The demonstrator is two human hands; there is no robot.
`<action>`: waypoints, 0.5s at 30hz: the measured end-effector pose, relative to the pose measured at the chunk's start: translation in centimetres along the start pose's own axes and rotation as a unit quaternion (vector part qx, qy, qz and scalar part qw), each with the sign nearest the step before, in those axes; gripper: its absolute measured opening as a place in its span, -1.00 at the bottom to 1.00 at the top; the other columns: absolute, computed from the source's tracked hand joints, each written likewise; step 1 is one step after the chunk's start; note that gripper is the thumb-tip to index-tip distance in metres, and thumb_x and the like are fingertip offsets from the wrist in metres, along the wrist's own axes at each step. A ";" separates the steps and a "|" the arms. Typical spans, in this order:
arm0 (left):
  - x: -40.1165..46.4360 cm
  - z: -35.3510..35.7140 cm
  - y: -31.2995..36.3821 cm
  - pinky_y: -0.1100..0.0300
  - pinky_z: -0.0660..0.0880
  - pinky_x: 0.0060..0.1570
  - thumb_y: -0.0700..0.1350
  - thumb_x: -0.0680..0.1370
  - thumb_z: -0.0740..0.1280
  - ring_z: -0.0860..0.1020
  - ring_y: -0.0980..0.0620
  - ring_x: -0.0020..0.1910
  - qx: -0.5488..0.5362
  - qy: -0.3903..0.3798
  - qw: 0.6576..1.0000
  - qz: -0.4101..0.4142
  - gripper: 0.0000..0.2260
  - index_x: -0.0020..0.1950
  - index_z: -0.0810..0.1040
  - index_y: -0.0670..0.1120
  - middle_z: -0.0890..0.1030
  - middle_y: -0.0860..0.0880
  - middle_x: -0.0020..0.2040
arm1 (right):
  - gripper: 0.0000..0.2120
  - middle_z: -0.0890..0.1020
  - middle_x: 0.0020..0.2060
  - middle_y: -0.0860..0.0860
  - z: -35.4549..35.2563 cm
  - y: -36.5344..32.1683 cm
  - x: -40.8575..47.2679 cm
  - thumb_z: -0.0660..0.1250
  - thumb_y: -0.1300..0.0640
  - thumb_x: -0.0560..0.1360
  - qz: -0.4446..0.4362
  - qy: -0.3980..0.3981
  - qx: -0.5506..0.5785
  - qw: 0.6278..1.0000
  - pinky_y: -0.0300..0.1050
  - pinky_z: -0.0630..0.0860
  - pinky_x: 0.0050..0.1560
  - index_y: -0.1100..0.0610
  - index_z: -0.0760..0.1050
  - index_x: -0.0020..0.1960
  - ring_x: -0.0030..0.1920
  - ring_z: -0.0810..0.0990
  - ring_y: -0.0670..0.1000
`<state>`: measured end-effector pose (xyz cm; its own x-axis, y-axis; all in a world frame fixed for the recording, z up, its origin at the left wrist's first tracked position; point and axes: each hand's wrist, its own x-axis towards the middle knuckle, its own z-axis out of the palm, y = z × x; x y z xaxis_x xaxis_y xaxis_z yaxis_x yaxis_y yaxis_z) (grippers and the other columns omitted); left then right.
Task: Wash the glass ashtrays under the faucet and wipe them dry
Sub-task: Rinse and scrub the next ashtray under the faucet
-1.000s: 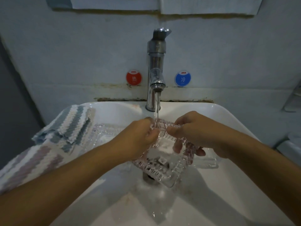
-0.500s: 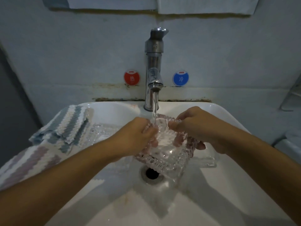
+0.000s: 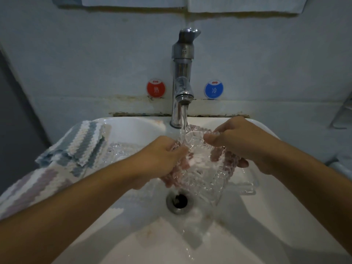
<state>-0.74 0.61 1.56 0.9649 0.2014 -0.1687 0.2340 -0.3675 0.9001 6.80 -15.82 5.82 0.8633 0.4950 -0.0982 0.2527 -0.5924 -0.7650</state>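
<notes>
Centre frame, left hand (image 3: 162,159) and right hand (image 3: 238,141) both grasp a glass ashtray (image 3: 202,164) under the running faucet (image 3: 182,77), above a white sink (image 3: 266,216); striped cloth (image 3: 76,149) at left, grey wall (image 3: 76,54) behind.

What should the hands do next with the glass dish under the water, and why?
Probably turn the ashtray a little so the stream reaches its other edges. The left hand and right hand both grip it, tilted, over the drain, and water from the faucet falls only on its far side.
</notes>
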 end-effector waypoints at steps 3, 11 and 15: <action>-0.1 0.2 -0.1 0.20 0.46 -0.53 0.09 0.65 0.24 0.49 0.02 -0.55 0.001 0.018 1.000 -0.018 -0.59 -0.06 0.63 -0.24 0.61 -0.12 -0.36 | -0.73 0.72 -0.36 0.04 0.4 0.0 -0.1 0.35 0.05 0.61 -0.012 -0.013 0.001 1.000 -0.35 0.27 -0.63 0.27 0.64 -0.01 -0.66 0.35 -0.08; 0.0 -0.4 0.2 0.18 0.46 -0.41 -0.25 0.62 0.30 0.56 0.03 -0.39 -0.064 -0.042 0.997 -0.029 -0.88 0.05 0.64 -0.19 0.69 -0.15 -0.13 | -0.75 0.71 -0.37 0.07 -0.6 0.8 0.8 0.36 0.06 0.60 -0.009 0.022 0.017 1.000 -0.28 0.27 -0.63 0.27 0.61 0.03 -0.55 0.41 0.00; -0.3 -0.4 0.0 0.23 0.47 -0.51 -0.21 0.64 0.30 0.63 0.01 -0.38 -0.092 -0.040 0.994 -0.033 -0.84 0.02 0.62 -0.28 0.71 -0.16 -0.04 | -0.75 0.71 -0.38 0.06 -0.6 0.8 1.0 0.37 0.08 0.59 -0.002 0.018 0.018 1.000 -0.29 0.27 -0.62 0.29 0.61 0.00 -0.52 0.41 0.04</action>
<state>-1.04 0.90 1.72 0.9561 0.1448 -0.2549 0.2789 -0.1821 0.9429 8.12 -16.19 5.43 0.8777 0.4737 -0.0728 0.2406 -0.5667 -0.7880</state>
